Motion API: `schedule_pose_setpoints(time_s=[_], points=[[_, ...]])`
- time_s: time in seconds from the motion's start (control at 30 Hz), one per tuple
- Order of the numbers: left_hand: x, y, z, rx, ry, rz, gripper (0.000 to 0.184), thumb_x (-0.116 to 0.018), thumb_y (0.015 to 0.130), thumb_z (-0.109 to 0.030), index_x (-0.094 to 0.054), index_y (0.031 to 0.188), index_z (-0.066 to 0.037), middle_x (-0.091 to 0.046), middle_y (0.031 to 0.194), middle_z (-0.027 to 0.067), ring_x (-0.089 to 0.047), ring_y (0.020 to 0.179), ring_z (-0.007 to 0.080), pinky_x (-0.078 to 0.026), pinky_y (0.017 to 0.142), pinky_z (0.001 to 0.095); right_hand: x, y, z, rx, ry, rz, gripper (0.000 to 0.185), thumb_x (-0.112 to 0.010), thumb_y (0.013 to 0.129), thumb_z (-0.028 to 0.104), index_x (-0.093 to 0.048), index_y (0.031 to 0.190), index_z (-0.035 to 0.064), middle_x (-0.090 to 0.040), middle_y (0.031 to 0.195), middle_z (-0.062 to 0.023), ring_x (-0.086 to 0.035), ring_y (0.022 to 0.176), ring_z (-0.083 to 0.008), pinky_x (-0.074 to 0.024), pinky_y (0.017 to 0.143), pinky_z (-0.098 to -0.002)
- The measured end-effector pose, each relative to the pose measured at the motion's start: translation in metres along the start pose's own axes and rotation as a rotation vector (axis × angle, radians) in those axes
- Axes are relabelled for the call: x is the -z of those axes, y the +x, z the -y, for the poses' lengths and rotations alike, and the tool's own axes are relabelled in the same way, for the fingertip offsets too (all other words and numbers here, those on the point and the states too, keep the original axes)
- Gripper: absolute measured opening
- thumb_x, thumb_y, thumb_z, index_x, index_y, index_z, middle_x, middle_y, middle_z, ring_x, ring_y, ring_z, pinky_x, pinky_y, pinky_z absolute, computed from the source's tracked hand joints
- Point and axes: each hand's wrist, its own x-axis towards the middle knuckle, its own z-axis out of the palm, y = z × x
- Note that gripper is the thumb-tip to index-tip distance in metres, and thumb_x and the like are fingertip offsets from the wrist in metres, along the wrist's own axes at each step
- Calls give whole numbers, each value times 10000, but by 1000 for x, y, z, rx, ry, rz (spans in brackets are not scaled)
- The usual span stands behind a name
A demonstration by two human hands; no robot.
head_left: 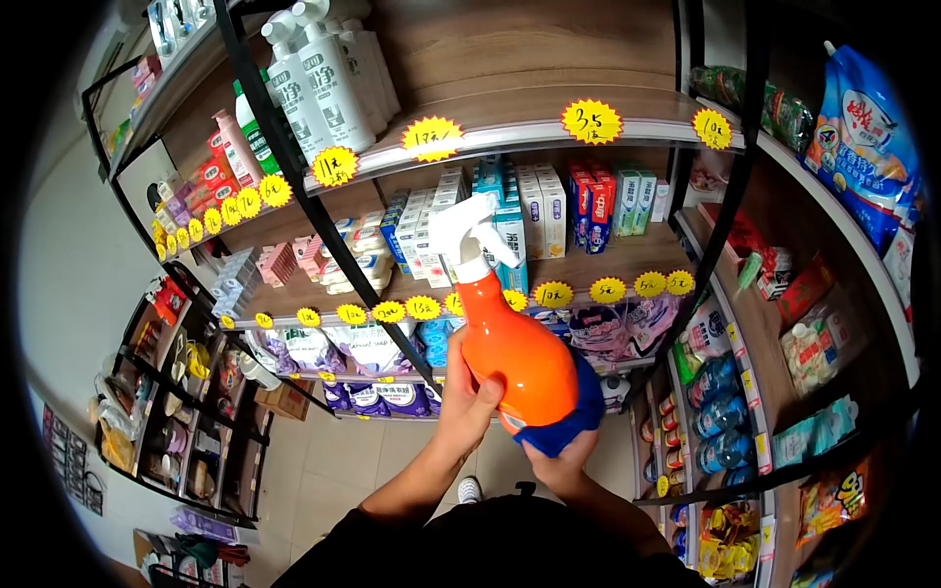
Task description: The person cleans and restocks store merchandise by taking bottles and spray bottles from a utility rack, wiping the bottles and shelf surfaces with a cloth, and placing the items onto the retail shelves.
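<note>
An orange spray bottle (515,351) with a white trigger head (470,233) is held up in front of the shelves, tilted to the left. My left hand (465,402) is wrapped round its left side, the thumb lying across the orange surface. At the bottle's base a dark blue cloth (576,412) covers the lower right side. My right hand (564,456) grips this cloth from below, against the bottle. Part of the right hand's fingers is hidden behind the cloth.
Ahead, a shelf (475,122) carries white pump bottles (319,83); boxes (541,211) stand on the shelf below. Stocked side shelves hold a blue bag (863,137) and blue-wrapped bottles (718,416) on the right. Tiled floor (338,456) and a white shoe (470,489) show below.
</note>
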Motion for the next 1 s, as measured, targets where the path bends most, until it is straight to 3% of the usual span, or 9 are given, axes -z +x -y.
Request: schedule_pose_setpoints(time_s=[0.17,0.23,0.3,0.4,0.57,0.7,0.77,0.8,1.0], points=[[13,0,4,146,-130,11,1078,-889,696,-514,-309,1461,-22,-494,1379,113,-492,1285,214,-395,1091,386,4,0,16,-11,-116,40,699,-620,831,74,-346,1458,-69,-491,1435,-214,-508,1313,-315,-368,1113,-439],[17,-2,9,102,-79,53,1091,-919,662,-478,-322,1453,-23,-492,1372,113,-493,1278,216,-393,1089,385,11,9,20,-77,-319,106,694,-727,844,126,-403,1426,-67,-568,1302,-239,-601,1190,-363,-450,1032,-448],[18,-6,13,64,-33,97,1106,-949,627,-442,-334,1445,-24,-490,1366,113,-493,1272,217,-391,1088,384,18,22,28,-139,-341,140,649,-708,874,158,-415,1405,-73,-557,1296,-269,-597,1169,-413,-459,1013,-463],[22,-8,15,-31,338,177,1155,-998,492,-402,-398,1400,-14,-480,1300,134,-498,1231,274,-388,1064,413,22,53,40,-151,-506,380,571,-672,907,272,-478,1318,-74,-568,1267,-284,-600,1083,-471,-488,919,-495],[23,-5,7,-119,492,201,1164,-1006,446,-379,-417,1380,-10,-487,1290,148,-506,1221,306,-383,1064,420,12,73,40,-243,-550,418,452,-645,929,272,-542,1222,-57,-647,1108,-276,-636,1000,-457,-504,883,-483],[29,-3,9,-23,363,136,1198,-1015,405,-368,-416,1378,-8,-492,1291,145,-505,1225,305,-385,1067,418,5,87,38,-310,-355,385,314,-643,934,206,-609,1131,-35,-697,1000,-233,-693,923,-387,-530,813,-425],[32,0,6,-51,436,114,1208,-1020,407,-373,-409,1383,-9,-499,1286,137,-512,1219,291,-397,1061,414,6,88,18,-390,-211,384,296,-637,944,204,-619,1122,-32,-712,975,-193,-713,885,-280,-530,791,-384],[33,2,6,-57,435,109,1208,-1020,407,-373,-409,1383,-9,-499,1286,137,-512,1219,291,-397,1061,414,4,87,9,-388,-82,339,304,-612,977,225,-613,1146,-29,-711,973,-143,-680,881,-185,-522,802,-355],[40,6,-1,50,237,160,1214,-1015,441,-441,-397,1394,-16,-535,1302,111,-525,1222,231,-418,1047,374,-10,102,21,-423,101,414,362,-541,1038,277,-589,1223,-30,-665,1092,-65,-591,993,-129,-482,893,-320]])
